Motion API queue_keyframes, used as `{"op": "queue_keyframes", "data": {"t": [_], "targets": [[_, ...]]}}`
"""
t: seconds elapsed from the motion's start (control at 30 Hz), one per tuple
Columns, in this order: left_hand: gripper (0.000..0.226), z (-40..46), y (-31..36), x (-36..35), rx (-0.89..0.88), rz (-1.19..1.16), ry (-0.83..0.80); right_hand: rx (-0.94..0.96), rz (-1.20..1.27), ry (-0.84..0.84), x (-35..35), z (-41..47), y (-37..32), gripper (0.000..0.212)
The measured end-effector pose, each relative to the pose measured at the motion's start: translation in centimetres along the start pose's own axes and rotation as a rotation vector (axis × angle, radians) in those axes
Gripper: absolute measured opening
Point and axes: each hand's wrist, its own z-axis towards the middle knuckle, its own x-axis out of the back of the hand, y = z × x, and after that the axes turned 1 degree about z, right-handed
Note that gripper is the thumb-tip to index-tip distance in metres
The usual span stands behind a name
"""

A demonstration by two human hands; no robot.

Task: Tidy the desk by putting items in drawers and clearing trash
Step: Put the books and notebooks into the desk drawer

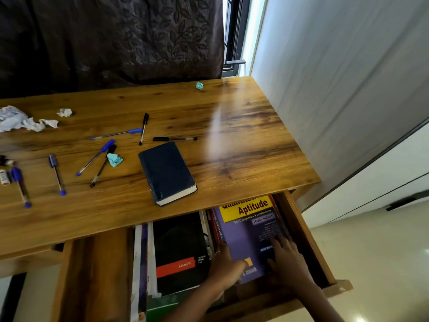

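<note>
Both hands sit on the purple book (246,242) in the open drawer (308,242): left hand (226,267) fingers curled round its spine edge, right hand (286,259) fingers spread flat. Pens (96,156) and crumpled paper (18,119) litter the worktop (232,126).

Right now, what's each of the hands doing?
Left hand: grips the purple book at its spine edge.
Right hand: open, fingers flat on the book's cover.
</note>
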Motion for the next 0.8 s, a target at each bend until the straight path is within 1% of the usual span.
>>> {"op": "queue_keyframes", "data": {"t": [0.07, 0.13, 0.23, 0.27, 0.3, 0.33, 0.4, 0.43, 0.47, 0.5, 0.53, 0.57, 0.6, 0.7, 0.8], "targets": [[0.067, 0.2, -0.3, -0.4, -0.003, 0.032, 0.019, -0.005, -0.010, -0.021, -0.4, -0.2, 0.4, 0.065], [0.067, 0.1, -0.4, -0.4, 0.001, 0.075, 0.018, 0.010, -0.005, -0.053, -0.6, -0.3, 0.6, 0.065], [0.044, -0.6, -0.2, 0.8, -0.037, 0.069, -0.009, 0.032, 0.004, -0.058, -0.4, -0.1, 0.8, 0.061], [0.045, -0.6, -0.3, 1.5, -0.068, 0.057, 0.039, 0.042, 0.006, -0.044, -0.2, 0.0, 0.7, 0.057], [0.044, -0.7, -0.6, 2.5, -0.113, 0.077, 0.149, 0.057, 0.016, -0.021, 0.0, 0.2, 0.5, 0.054], [0.040, -0.9, -0.9, 3.6, -0.161, 0.119, 0.303, 0.076, 0.033, 0.003, 0.2, 0.4, 0.1, 0.050], [0.038, -1.1, -2.1, 6.3, -0.200, 0.201, 0.648, 0.123, 0.062, 0.053, 0.6, 0.8, -1.1, 0.044], [0.043, -1.1, -2.9, 7.8, -0.167, 0.254, 0.812, 0.154, 0.076, 0.074, 0.7, 1.0, -2.0, 0.041], [0.052, -1.1, -4.0, 9.3, -0.085, 0.278, 0.932, 0.187, 0.092, 0.094, 0.9, 1.1, -3.0, 0.036], [0.063, -1.0, -5.2, 10.8, 0.040, 0.252, 0.985, 0.222, 0.116, 0.118, 1.1, 1.2, -4.1, 0.033], [0.070, -0.9, -6.2, 12.0, 0.154, 0.177, 0.975, 0.256, 0.149, 0.148, 1.3, 1.3, -5.1, 0.030], [0.073, -0.8, -7.0, 12.7, 0.248, 0.096, 0.933, 0.287, 0.189, 0.187, 1.5, 1.3, -6.0, 0.028], [0.074, -0.7, -7.5, 13.0, 0.305, 0.042, 0.896, 0.317, 0.231, 0.223, 1.8, 1.3, -6.8, 0.026], [0.081, -0.2, -7.0, 12.2, 0.341, 0.037, 0.871, 0.391, 0.337, 0.307, 2.9, 1.4, -8.4, 0.020], [0.088, 0.4, -6.1, 11.5, 0.400, 0.030, 0.871, 0.439, 0.427, 0.357, 4.7, 1.8, -9.4, 0.013]]}}
